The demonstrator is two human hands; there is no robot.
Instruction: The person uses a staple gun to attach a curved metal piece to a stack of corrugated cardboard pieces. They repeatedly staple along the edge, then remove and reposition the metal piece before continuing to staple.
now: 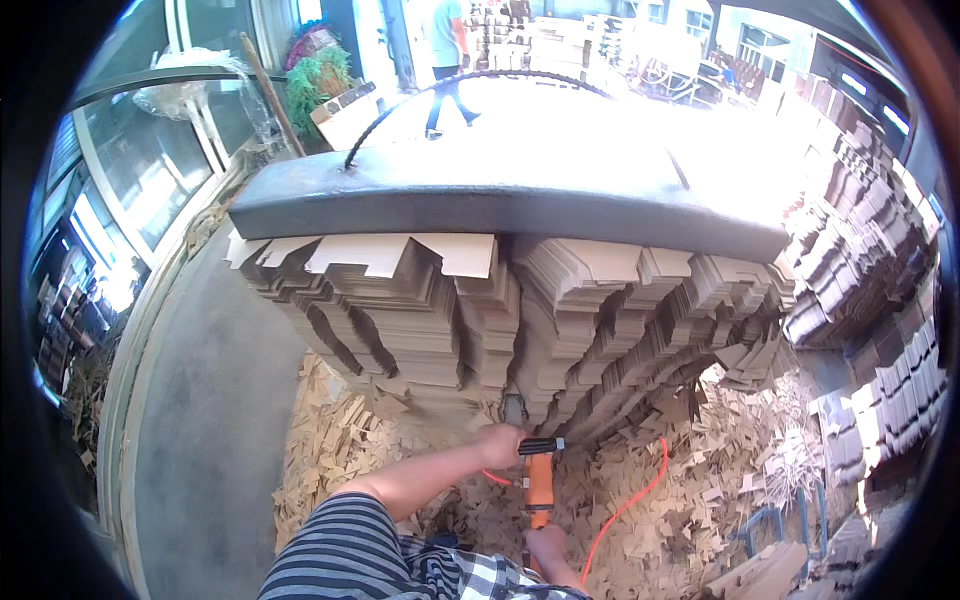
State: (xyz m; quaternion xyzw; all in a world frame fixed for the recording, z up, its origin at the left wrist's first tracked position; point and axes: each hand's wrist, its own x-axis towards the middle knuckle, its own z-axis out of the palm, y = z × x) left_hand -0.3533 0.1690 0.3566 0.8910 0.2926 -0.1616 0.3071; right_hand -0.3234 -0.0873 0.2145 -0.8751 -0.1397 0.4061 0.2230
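My left hand [497,447] is wrapped round the black side handle of an orange air tool [540,482]. My right hand [548,548] grips the rear of the same tool, lower in the view. The tool's grey head [514,408] is at the lower part of a tall stack of die-cut cardboard sheets [410,325], by the dark gap down its middle; whether it touches the card is unclear. Across the top of the stack lies a thick grey slab [500,212] with a black rope handle [480,73]. An orange-red hose [628,503] trails to the right of the tool.
Loose cardboard scraps [335,425] cover the floor round the stack. More cardboard stacks [860,225] stand at the right, with a blue metal frame [768,520] near the lower right. Glass panels [150,155] line the left side. Another person [447,60] walks in the background.
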